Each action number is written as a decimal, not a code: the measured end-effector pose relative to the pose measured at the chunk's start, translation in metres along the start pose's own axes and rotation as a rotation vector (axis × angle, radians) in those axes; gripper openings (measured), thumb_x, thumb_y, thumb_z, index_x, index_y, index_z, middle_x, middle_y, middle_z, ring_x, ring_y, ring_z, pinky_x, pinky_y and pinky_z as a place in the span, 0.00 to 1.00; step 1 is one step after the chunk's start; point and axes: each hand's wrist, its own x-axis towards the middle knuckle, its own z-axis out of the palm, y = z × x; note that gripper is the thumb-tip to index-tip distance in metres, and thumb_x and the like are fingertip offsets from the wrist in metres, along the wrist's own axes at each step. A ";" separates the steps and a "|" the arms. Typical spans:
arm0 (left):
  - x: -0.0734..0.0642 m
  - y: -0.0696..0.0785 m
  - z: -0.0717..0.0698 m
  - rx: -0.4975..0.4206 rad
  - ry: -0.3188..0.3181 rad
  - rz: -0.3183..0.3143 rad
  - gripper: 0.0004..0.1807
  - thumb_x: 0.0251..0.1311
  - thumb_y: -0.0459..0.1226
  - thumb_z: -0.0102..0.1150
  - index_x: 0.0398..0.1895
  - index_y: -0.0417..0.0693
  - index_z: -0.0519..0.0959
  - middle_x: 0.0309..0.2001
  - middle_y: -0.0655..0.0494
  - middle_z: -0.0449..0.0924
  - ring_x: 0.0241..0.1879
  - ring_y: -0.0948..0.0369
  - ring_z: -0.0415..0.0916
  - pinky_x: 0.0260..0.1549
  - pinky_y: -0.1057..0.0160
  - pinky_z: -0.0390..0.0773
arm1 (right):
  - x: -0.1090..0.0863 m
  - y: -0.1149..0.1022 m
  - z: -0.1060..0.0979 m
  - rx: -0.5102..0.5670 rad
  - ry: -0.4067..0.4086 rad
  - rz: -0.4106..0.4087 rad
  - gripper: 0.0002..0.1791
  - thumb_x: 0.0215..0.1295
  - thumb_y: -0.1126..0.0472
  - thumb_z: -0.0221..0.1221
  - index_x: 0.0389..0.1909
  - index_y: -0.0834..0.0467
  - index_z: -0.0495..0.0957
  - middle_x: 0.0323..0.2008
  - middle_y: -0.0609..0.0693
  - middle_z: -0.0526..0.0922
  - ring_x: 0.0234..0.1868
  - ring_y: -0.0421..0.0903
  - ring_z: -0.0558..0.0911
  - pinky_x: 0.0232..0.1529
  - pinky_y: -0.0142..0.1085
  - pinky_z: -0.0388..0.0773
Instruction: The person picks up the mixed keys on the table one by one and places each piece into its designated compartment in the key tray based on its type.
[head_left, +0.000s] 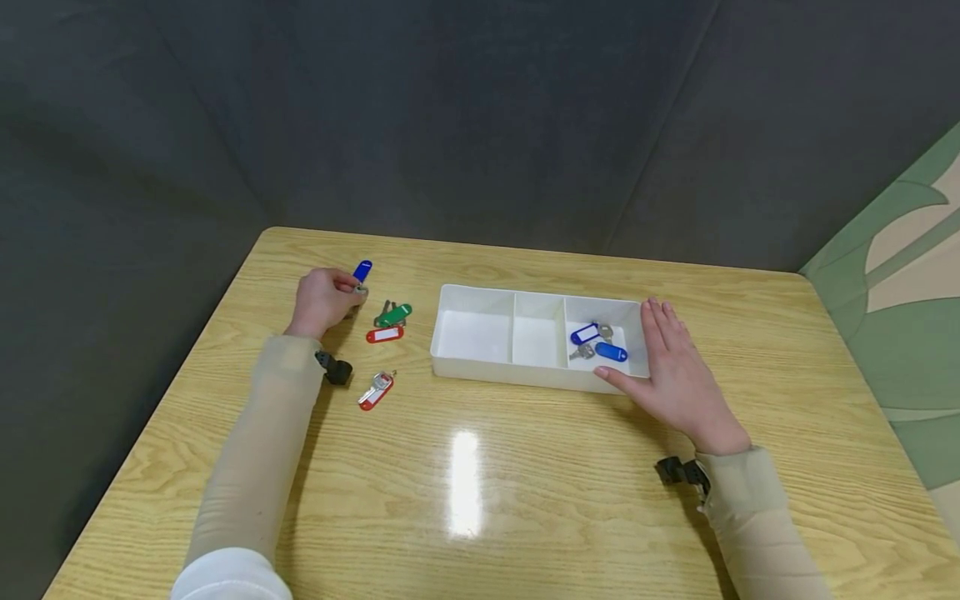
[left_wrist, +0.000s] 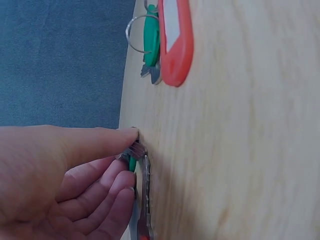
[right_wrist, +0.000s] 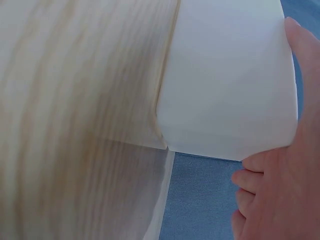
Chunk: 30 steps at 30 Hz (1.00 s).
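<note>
At the left of the table, my left hand [head_left: 324, 298] has thumb and fingertips together on a metal key [left_wrist: 136, 150]. A blue key tag [head_left: 363, 271] sticks out beyond those fingertips in the head view. More key metal [left_wrist: 145, 195] shows under the hand, partly hidden by the fingers. My right hand [head_left: 678, 375] rests with straight fingers along the right end of a white three-compartment box [head_left: 495, 369], its thumb over the front rim. Inside the right compartment lie two keys with blue tags [head_left: 611, 352].
Beside the left hand lie keys with a green tag [head_left: 393, 315] and a red tag [head_left: 385, 334]. Nearer me is another key with a red tag [head_left: 377, 390]. A dark partition [head_left: 480, 125] stands behind the wooden table [head_left: 562, 483].
</note>
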 end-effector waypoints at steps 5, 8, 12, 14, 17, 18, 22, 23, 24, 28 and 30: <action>-0.002 0.002 -0.001 -0.024 -0.019 -0.008 0.15 0.66 0.33 0.67 0.54 0.37 0.82 0.46 0.42 0.81 0.43 0.50 0.77 0.39 0.59 0.77 | -0.001 -0.001 0.000 0.001 -0.003 0.004 0.63 0.64 0.30 0.60 0.80 0.67 0.41 0.79 0.66 0.43 0.79 0.61 0.41 0.76 0.51 0.36; -0.003 0.003 -0.003 -0.030 -0.029 -0.010 0.16 0.66 0.31 0.67 0.55 0.36 0.82 0.47 0.41 0.81 0.45 0.50 0.76 0.42 0.59 0.77 | -0.001 -0.001 -0.001 0.000 -0.006 0.008 0.63 0.64 0.30 0.60 0.80 0.67 0.41 0.79 0.66 0.43 0.79 0.61 0.41 0.76 0.51 0.36; -0.002 0.001 -0.003 -0.040 -0.029 -0.005 0.15 0.65 0.30 0.67 0.54 0.36 0.83 0.48 0.40 0.81 0.47 0.49 0.76 0.45 0.56 0.78 | 0.000 -0.002 -0.001 0.001 -0.004 0.007 0.62 0.64 0.30 0.59 0.80 0.68 0.41 0.79 0.66 0.44 0.79 0.61 0.41 0.76 0.51 0.37; -0.001 0.000 -0.003 -0.044 -0.019 0.003 0.14 0.65 0.30 0.67 0.53 0.37 0.84 0.48 0.40 0.82 0.48 0.48 0.76 0.46 0.55 0.78 | 0.000 -0.002 -0.002 0.001 -0.003 0.005 0.62 0.64 0.30 0.60 0.80 0.68 0.41 0.79 0.66 0.44 0.79 0.61 0.41 0.76 0.51 0.37; -0.001 -0.001 -0.002 -0.045 -0.001 0.021 0.12 0.65 0.31 0.68 0.50 0.37 0.85 0.47 0.41 0.83 0.47 0.48 0.77 0.45 0.55 0.78 | 0.000 -0.003 -0.002 0.002 -0.006 0.005 0.62 0.64 0.30 0.60 0.80 0.67 0.41 0.79 0.66 0.44 0.79 0.61 0.41 0.76 0.51 0.37; -0.001 -0.001 -0.002 -0.045 0.004 0.026 0.12 0.65 0.32 0.68 0.49 0.37 0.85 0.47 0.41 0.83 0.47 0.49 0.77 0.44 0.56 0.78 | 0.000 -0.003 -0.002 0.002 -0.007 0.006 0.62 0.64 0.30 0.60 0.80 0.67 0.41 0.79 0.66 0.44 0.79 0.61 0.41 0.76 0.51 0.37; -0.002 -0.001 -0.003 -0.051 0.011 0.028 0.10 0.66 0.32 0.66 0.48 0.38 0.86 0.46 0.41 0.84 0.44 0.49 0.79 0.39 0.57 0.78 | 0.001 -0.003 -0.001 0.000 -0.014 0.013 0.63 0.63 0.30 0.60 0.80 0.67 0.41 0.79 0.66 0.43 0.79 0.61 0.40 0.76 0.51 0.37; -0.003 -0.001 -0.004 -0.053 0.009 0.023 0.10 0.67 0.32 0.65 0.49 0.38 0.86 0.46 0.41 0.83 0.44 0.49 0.79 0.39 0.58 0.78 | 0.001 -0.003 -0.001 0.000 -0.012 0.012 0.63 0.63 0.30 0.60 0.80 0.67 0.41 0.79 0.66 0.43 0.79 0.61 0.41 0.76 0.51 0.37; -0.003 -0.001 -0.004 -0.056 0.007 0.017 0.10 0.67 0.32 0.65 0.49 0.38 0.86 0.47 0.41 0.83 0.44 0.49 0.79 0.38 0.58 0.78 | 0.001 -0.003 -0.001 0.001 -0.012 0.012 0.63 0.63 0.30 0.60 0.80 0.67 0.41 0.79 0.66 0.43 0.79 0.61 0.41 0.76 0.51 0.37; -0.005 -0.001 -0.005 -0.065 0.007 -0.005 0.10 0.67 0.33 0.65 0.49 0.38 0.86 0.49 0.41 0.83 0.45 0.49 0.79 0.39 0.58 0.78 | 0.001 -0.002 0.000 0.002 -0.011 0.010 0.63 0.63 0.30 0.60 0.80 0.67 0.41 0.79 0.66 0.43 0.79 0.61 0.41 0.76 0.51 0.37; -0.005 -0.001 -0.005 -0.066 0.015 -0.009 0.10 0.67 0.34 0.66 0.48 0.39 0.86 0.49 0.42 0.83 0.45 0.49 0.79 0.39 0.59 0.78 | 0.001 -0.002 0.000 0.002 -0.012 0.009 0.63 0.63 0.29 0.60 0.80 0.67 0.41 0.79 0.66 0.43 0.79 0.61 0.41 0.76 0.52 0.37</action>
